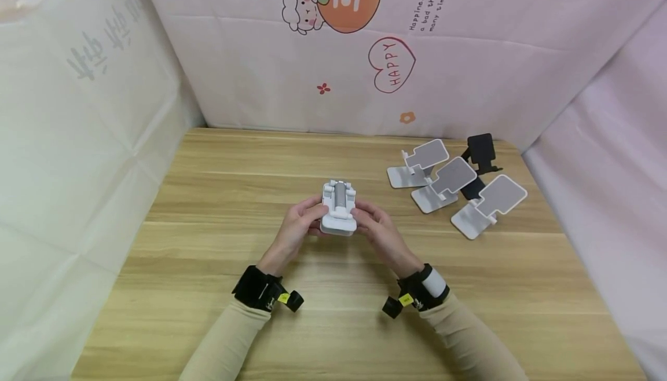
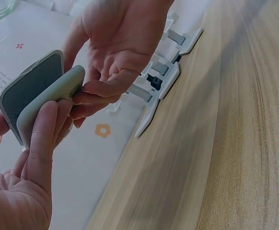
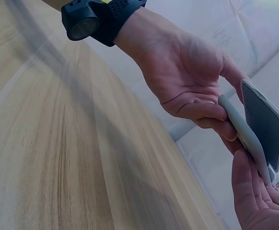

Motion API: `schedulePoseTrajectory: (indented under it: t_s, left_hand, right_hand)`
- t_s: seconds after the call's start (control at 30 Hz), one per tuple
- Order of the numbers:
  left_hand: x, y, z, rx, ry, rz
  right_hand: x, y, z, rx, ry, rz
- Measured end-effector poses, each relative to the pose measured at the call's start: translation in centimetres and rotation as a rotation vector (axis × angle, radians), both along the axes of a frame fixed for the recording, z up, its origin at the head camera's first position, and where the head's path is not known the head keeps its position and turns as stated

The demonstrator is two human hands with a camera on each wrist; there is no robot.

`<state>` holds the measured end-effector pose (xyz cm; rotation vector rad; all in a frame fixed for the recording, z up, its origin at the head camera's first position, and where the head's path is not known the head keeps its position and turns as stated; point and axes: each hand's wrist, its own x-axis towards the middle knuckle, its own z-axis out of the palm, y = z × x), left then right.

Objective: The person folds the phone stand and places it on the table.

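A white folding phone stand [image 1: 339, 207] with grey pads is held between both hands above the table. It looks mostly folded, with a narrow gap between its grey-padded plate [image 2: 36, 86] and its rounded base [image 2: 58, 93] in the left wrist view. My left hand [image 1: 292, 233] grips the stand's left side, thumb on the top face and fingers underneath. On the opposite side, my right hand [image 1: 388, 239] holds it the same way. In the right wrist view the stand [image 3: 247, 132] is edge-on, and fingers cover part of its base.
Three unfolded white phone stands [image 1: 500, 196] with grey pads stand at the right of the wooden table [image 1: 234, 172]. A black phone stand [image 1: 482, 149] is among them, partly hidden. Printed cloth [image 1: 260, 74] hangs behind the table and along its sides.
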<state>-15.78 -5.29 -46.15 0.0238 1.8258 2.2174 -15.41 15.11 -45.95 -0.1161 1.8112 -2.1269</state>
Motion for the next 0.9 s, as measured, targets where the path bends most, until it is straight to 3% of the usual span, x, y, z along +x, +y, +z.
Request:
schedulePoseTrajectory:
  t_s: [0.3, 0.9]
  left_hand:
    - [-0.08, 0.00, -0.17, -0.003, 0.001, -0.007]
    - [-0.10, 0.02, -0.50, 0.015, 0.004, -0.018]
  right_hand:
    - [0.05, -0.03, -0.29, -0.018, 0.009, 0.004]
    - [-0.10, -0.08, -0.59, 0.047, -0.017, -0.012]
